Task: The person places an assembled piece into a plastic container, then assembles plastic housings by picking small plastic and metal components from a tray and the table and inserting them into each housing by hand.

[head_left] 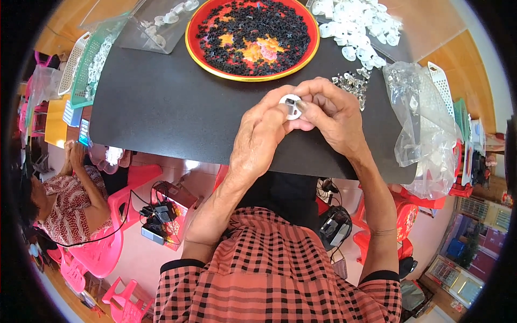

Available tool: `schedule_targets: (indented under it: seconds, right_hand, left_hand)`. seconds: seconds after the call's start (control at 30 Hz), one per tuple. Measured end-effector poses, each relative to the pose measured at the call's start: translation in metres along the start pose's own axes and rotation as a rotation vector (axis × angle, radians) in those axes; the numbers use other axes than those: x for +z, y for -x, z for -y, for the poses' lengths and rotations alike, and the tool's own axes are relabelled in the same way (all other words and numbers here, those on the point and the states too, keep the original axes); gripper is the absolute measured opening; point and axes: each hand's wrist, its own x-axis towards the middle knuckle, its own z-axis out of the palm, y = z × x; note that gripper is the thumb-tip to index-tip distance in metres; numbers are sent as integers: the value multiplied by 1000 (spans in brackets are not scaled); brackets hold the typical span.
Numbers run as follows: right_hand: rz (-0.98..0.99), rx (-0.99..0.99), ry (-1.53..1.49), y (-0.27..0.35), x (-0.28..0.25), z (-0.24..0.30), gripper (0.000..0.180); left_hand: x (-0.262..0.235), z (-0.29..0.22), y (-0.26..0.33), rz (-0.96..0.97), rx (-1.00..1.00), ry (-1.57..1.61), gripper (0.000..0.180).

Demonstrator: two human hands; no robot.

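Beyond the checked shirt (269, 258), both bare hands met above the near part of the black table (161, 102). The left hand (259, 134) was closed on a white disc (291, 109), pinching one side of it between thumb and fingers; the right hand (335, 116) gripped the other side, its thumb close to the face. The disc was thus held up between the two hands, and a dark part showed on its face. This one looked partly put together, though whether the dark part was fully seated could not be told. Past the right hand lay a small heap of clear and dark bits (353, 86), with a plastic bag (428, 132) farther right. Farther off, the red tray (253, 78) held a great many loose black pieces (283, 32), and beside it spread a big heap of white pieces (363, 24), so much seemed left to do. At the far left, a clear bin (132, 42) bore a few white parts (171, 18); whether those were finished could not be made out
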Motion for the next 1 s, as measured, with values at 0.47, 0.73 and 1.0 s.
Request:
schedule_targets:
  seconds: [0.47,0.73,1.0]
  right_hand:
    - [40,81,30,2,-3,3,8]
    - [-8,160,-58,-1,-3,9,9]
    - [-19,155,-55,-1,-8,6,11]
  left_hand:
    - [2,-4,4,44,8,-522,43]
    - [7,-4,5,44,-18,-331,40]
    - [6,3,5,42,49,-344,34]
